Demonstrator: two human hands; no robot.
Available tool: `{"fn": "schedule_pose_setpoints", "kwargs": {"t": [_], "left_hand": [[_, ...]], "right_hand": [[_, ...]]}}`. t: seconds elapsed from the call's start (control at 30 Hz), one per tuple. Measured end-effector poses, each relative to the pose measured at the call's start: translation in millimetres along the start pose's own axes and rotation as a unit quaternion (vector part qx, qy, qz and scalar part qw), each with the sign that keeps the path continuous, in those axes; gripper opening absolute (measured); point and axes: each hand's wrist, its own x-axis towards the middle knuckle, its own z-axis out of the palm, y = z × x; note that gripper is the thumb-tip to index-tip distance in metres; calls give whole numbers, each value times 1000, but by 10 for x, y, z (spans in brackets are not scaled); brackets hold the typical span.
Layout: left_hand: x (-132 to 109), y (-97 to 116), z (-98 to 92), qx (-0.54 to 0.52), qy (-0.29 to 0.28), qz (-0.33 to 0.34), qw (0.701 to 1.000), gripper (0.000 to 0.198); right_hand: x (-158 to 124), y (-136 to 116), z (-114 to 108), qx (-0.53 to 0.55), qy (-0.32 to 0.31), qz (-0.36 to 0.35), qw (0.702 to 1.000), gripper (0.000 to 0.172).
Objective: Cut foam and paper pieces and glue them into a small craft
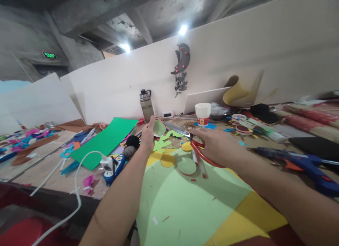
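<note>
Scissors point(187, 134) pointing L from grasping R hand point(216, 143), long axis running twd green disc point(159, 128) L hand point(148, 135) is pinching; tip contact unclear.

My scissors point(188, 134): red handles point(208, 159), silver blades point(176, 129). My held round piece point(159, 129): pale green. My large sheet point(180, 207): light green. My lower sheet point(247, 217): yellow. My glue gun point(315, 173): blue, orange trigger point(293, 165).

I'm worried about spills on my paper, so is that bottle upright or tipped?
Upright: the bottle stands with its cap at the top, beyond the left hand.
</note>
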Motion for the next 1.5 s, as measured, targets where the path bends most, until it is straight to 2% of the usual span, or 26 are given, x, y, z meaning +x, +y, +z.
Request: {"fn": "schedule_pose_setpoints", "kwargs": {"t": [0.2,0.27,0.43,0.8,1.0,1.17,1.33,1.5], "left_hand": [[2,19,-24,59,23,-11,998,55],[0,23,-23,49,15,-13,999,53],[1,18,-26,-3,-48,-41,998,48],[28,19,-38,-54,-29,-70,996,43],[6,20,-20,-29,-66,-49,996,42],[-20,32,10,-29,-99,-57,993,50],[-56,70,35,-38,-120,-59,990,55],[-64,60,40,-37,-143,-56,987,51]], "right_hand": [[23,23,48,22,0,2,1000,50],[29,23,49,24,-3,3,1000,50],[33,25,57,26,-8,5,1000,50],[39,55,120,65,-1,-20,998,49],[42,43,154,32,1,-7,999,50],[46,41,165,16,17,-18,1000,49],[56,52,141,15,5,-6,1000,52],[67,55,144,30,-7,1,1000,51]]}}
